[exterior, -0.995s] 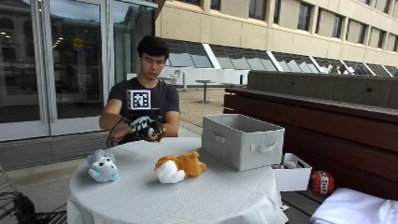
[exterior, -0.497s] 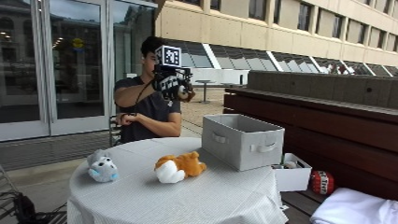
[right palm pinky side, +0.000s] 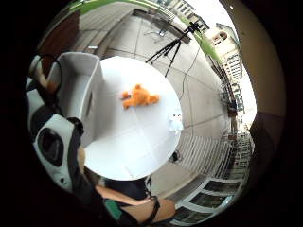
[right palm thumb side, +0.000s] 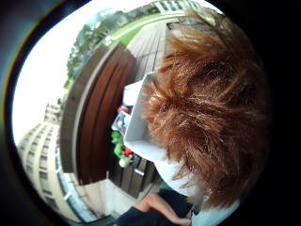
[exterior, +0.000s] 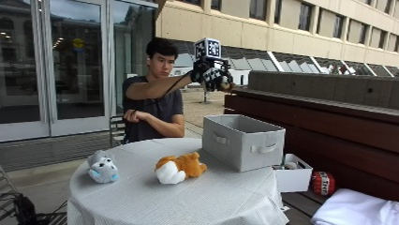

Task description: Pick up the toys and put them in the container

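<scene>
A round table (exterior: 187, 197) covered in a pale cloth carries the things. Toward its right edge in the outside view stands a grey fabric container (exterior: 243, 140), open at the top, with a handle on each visible side.

A person sits behind the table with the right arm raised. The gloved right hand (exterior: 212, 76) is up in the air at about head height, above and a little behind the container, well apart from everything on the table. Its fingers are curled around a small furry brown toy (right palm thumb side: 211, 103), of which only a bit shows beside the hand in the outside view; in the thumb side palm view the brown fur fills much of the picture, with the white inside of the container behind it. The bare left hand (exterior: 132, 115) is held in front of the chest.

An orange and white plush toy (exterior: 180, 168) lies on the table just beside the container, toward the table's middle. A small grey and pale blue plush toy (exterior: 102, 167) sits near the opposite edge of the table, apart from the orange one. Both lie far below the raised hand.
</scene>
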Demonstrator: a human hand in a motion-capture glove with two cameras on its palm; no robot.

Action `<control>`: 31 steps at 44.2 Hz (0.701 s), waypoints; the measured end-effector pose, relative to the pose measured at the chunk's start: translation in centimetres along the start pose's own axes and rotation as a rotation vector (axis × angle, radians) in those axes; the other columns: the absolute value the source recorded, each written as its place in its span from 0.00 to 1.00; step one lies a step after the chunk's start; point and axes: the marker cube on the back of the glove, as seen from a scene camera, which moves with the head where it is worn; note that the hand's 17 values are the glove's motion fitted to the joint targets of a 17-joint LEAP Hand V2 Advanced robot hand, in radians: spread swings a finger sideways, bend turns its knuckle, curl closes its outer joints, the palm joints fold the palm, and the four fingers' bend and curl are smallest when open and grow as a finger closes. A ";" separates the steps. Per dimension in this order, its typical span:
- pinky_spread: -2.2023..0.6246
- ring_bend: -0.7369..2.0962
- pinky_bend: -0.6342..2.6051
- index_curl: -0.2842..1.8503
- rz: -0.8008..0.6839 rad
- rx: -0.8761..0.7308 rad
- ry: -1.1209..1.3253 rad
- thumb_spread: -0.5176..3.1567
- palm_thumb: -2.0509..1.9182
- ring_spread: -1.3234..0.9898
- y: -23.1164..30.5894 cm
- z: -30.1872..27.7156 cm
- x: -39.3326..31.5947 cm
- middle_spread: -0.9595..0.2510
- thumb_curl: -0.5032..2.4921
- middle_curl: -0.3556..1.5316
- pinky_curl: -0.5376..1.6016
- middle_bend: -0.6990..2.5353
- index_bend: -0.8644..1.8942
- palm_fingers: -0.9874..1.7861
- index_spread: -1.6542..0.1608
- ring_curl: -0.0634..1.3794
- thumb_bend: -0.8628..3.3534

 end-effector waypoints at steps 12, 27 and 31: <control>0.61 0.70 0.47 0.13 -0.030 0.006 -0.044 0.32 0.69 0.40 -2.4 1.6 -7.0 0.46 0.47 0.53 0.44 0.47 0.35 0.74 0.68 0.39 0.25; 0.63 0.68 0.51 0.13 -0.014 -0.107 -0.056 0.37 0.64 0.40 -2.6 6.1 -9.7 0.48 0.45 0.51 0.46 0.40 0.34 0.62 0.70 0.38 0.22; 0.65 0.66 0.56 0.13 -0.027 -0.122 -0.074 0.41 0.59 0.42 -3.4 6.3 -7.9 0.57 0.41 0.49 0.48 0.35 0.32 0.49 0.71 0.37 0.19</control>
